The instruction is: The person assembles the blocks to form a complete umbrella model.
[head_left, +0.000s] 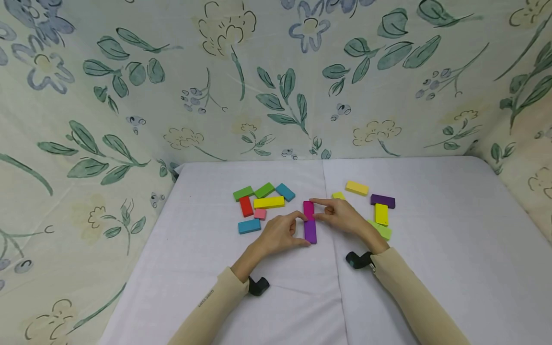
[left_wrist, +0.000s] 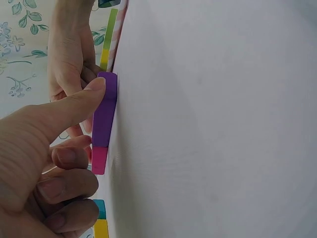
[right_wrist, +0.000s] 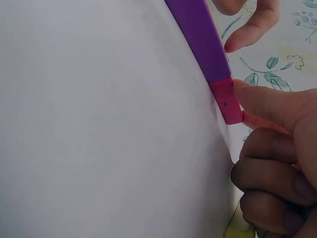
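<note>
A purple block [head_left: 310, 233] and a magenta block [head_left: 308, 210] lie end to end in a line on the white cloth, the magenta one farther away. My left hand [head_left: 278, 234] pinches the purple block lengthwise, thumb on its near end and index finger by the joint. With thumb and index finger, my right hand [head_left: 342, 216] holds the magenta block from the right and its far end. The left wrist view shows the left thumb on the end of the purple block [left_wrist: 104, 119]. In the right wrist view, the magenta block [right_wrist: 227, 101] touches the purple one.
Left of the hands lie green, blue and red blocks, a long yellow block [head_left: 269, 202] and a small pink block [head_left: 260, 214]. To the right are several yellow blocks, a dark purple block [head_left: 383, 201] and a light green block [head_left: 380, 231]. A floral cloth hangs behind.
</note>
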`<control>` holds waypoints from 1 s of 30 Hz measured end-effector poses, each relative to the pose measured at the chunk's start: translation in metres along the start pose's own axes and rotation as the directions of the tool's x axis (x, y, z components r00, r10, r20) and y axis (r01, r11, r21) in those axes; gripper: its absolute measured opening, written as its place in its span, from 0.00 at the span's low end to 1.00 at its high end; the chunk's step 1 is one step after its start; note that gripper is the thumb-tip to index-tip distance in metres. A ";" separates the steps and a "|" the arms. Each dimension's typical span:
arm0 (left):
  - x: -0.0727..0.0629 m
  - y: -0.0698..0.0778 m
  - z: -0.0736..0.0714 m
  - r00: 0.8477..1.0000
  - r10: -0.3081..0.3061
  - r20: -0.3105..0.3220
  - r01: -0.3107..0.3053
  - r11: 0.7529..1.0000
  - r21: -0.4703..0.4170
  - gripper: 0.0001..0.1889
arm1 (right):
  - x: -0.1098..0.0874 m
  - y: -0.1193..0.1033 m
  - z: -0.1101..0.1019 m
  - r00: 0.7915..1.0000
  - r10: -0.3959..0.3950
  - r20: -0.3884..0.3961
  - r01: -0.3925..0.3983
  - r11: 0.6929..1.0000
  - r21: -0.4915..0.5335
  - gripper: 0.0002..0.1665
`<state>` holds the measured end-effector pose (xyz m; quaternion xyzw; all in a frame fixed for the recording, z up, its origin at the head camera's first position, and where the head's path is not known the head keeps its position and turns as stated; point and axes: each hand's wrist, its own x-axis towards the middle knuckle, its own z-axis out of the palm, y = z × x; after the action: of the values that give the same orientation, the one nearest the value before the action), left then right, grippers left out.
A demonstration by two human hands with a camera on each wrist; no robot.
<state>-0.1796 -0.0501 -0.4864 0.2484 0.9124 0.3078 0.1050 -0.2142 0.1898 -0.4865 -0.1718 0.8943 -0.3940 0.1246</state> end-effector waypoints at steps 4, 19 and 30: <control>-0.001 0.001 0.000 1.000 0.001 -0.001 -0.001 1.000 0.014 0.31 | 0.001 0.000 0.000 1.000 -0.005 0.007 0.005 1.000 0.001 0.32; -0.005 0.006 0.000 1.000 -0.001 0.005 0.001 0.999 0.039 0.31 | 0.000 0.002 -0.001 0.999 -0.044 0.001 0.044 0.999 -0.016 0.31; 0.001 -0.003 -0.003 0.998 0.007 -0.055 -0.011 0.997 -0.073 0.28 | -0.003 -0.001 0.000 1.000 -0.029 0.000 0.029 0.999 -0.022 0.33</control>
<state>-0.1829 -0.0529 -0.4860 0.2398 0.9020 0.3480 0.0877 -0.2113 0.1905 -0.4854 -0.1861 0.8959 -0.3862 0.1167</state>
